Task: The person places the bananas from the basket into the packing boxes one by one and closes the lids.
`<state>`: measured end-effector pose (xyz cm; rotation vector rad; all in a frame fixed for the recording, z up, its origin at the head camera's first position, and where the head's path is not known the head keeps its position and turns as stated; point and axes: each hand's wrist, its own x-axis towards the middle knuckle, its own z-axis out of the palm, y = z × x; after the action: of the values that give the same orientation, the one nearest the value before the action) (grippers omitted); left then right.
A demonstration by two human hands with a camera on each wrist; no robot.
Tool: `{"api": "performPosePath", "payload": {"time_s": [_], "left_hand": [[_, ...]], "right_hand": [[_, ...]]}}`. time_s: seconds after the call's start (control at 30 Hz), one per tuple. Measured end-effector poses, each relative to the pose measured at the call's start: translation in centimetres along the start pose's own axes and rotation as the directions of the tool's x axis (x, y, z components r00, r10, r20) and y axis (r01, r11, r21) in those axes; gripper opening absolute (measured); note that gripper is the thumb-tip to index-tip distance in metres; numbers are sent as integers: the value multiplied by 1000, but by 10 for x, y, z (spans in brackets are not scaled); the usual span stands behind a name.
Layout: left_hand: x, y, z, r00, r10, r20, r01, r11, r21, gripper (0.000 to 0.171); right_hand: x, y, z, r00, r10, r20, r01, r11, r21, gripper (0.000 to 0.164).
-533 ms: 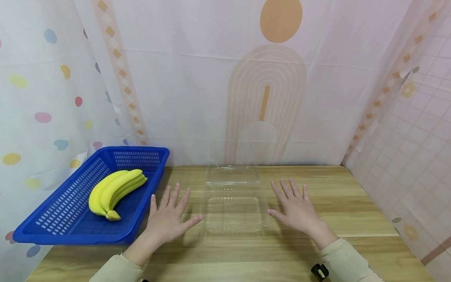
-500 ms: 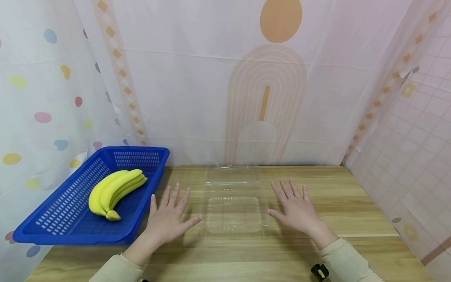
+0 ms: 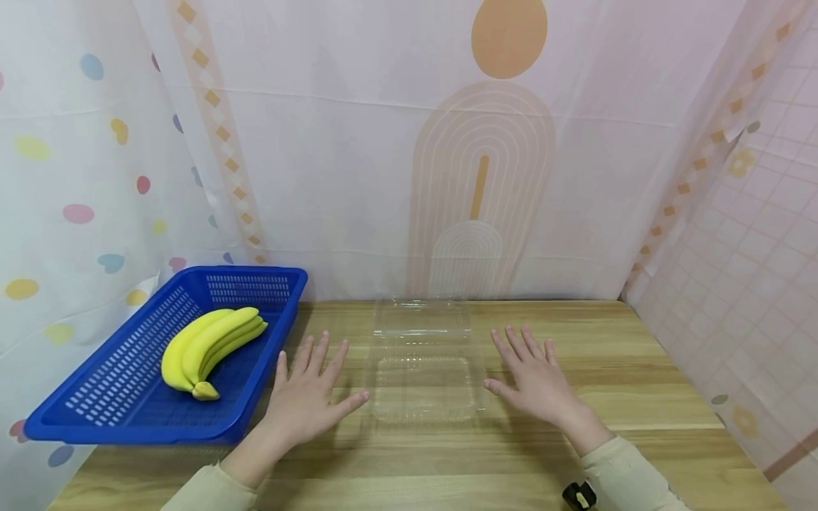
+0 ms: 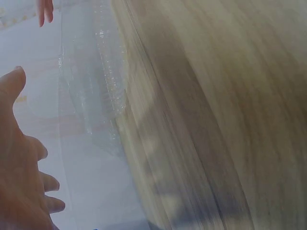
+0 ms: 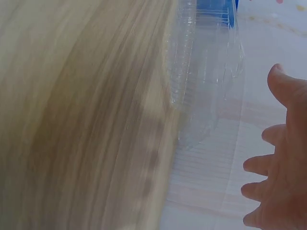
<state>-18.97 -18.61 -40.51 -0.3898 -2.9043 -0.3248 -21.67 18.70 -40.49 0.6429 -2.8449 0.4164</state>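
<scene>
Between the two hands a clear plastic clamshell box [image 3: 424, 387] lies on the wooden table, its lid [image 3: 422, 317] folded back toward the curtain. My left hand [image 3: 303, 401], fingers spread and straight, hovers between the box and a blue basket [image 3: 147, 431]; nothing is in it. On the box's other side my right hand [image 3: 537, 380] is likewise spread and holds nothing. A bunch of yellow bananas [image 3: 207, 348] lies in the basket. Both wrist views show the clear box [image 4: 91, 72] apart from the fingers [image 5: 259, 165].
The basket stands at the table's left side. Printed curtains [image 3: 345, 177] hang behind and along both sides of the wooden tabletop [image 3: 607, 369]. A small black device [image 3: 579, 495] sits at the right sleeve.
The left hand has shifted very slightly to the right. Everything else looks the same.
</scene>
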Motion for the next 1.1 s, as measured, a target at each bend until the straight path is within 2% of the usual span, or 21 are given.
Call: {"api": "performPosePath", "payload": {"time_s": [0.3,0.67,0.77,0.93,1.1], "left_hand": [[-1,0,-1,996,42,-73,-39,999,29,92],[-1,-3,-2,986,80,-144,-74,996,49,88],[-2,-4,-3,981,90,-172,-81,995,61,87],[-4,-6,-6,968,115,-222,-100,992,78,85],[-8,-9,-8,944,150,-295,-131,988,82,81]], "right_hand": [[2,1,6,998,20,-62,-9,984,179,76],[7,2,12,989,100,-112,-45,910,413,66],[8,3,13,987,136,-85,-77,865,496,64],[11,4,15,977,215,-8,-163,762,627,60],[13,5,17,963,267,38,-219,691,689,56]]}}
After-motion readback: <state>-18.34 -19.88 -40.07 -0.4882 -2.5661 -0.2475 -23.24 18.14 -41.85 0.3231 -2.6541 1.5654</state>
